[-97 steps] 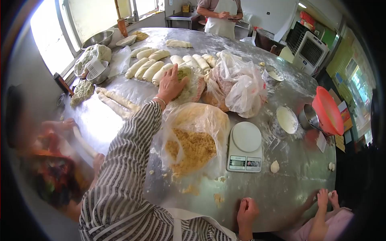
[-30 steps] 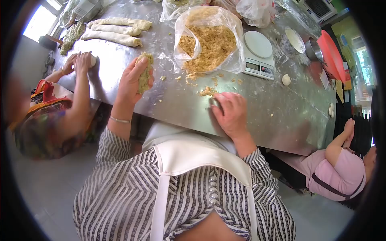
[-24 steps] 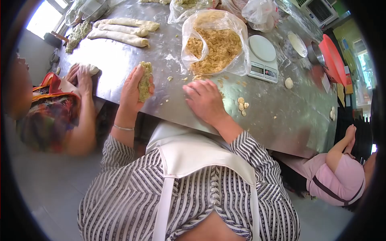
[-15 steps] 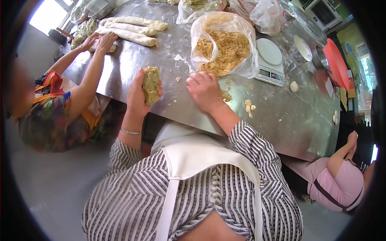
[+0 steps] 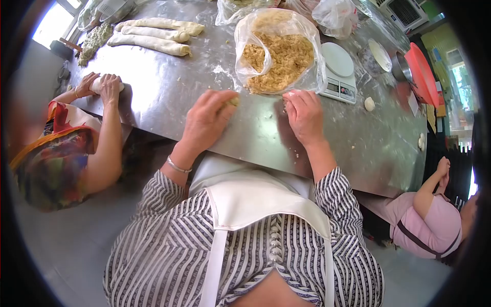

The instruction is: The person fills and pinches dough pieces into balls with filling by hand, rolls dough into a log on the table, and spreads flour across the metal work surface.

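My left hand (image 5: 208, 120) is closed around a lump of greenish dough (image 5: 233, 102); only a small part of it shows past the fingers. Near the front of the plastic bag, my right hand (image 5: 305, 116) has its fingers curled together over the table, with small crumbs (image 5: 284, 106) by the fingertips. What lies deeper in that palm is hidden. Just beyond both hands sits the open clear bag (image 5: 240, 56) with golden-brown crumbly filling (image 5: 289, 56). A white digital scale (image 5: 338, 64) stands to the right of the bag.
Three long dough rolls (image 5: 156, 38) lie at the back left of the metal table (image 5: 245, 138). At left, a co-worker's hands (image 5: 105, 87) press another dough roll (image 5: 117, 87). A red basin (image 5: 423, 77), metal bowl (image 5: 401, 69) and dough ball (image 5: 369, 104) are on the right.
My left hand has moved right and turned over, covering the greenish dough. My right hand has shifted right and lifted; crumbs and pale bits there are gone from the table. The co-worker's hands moved nearer the edge.
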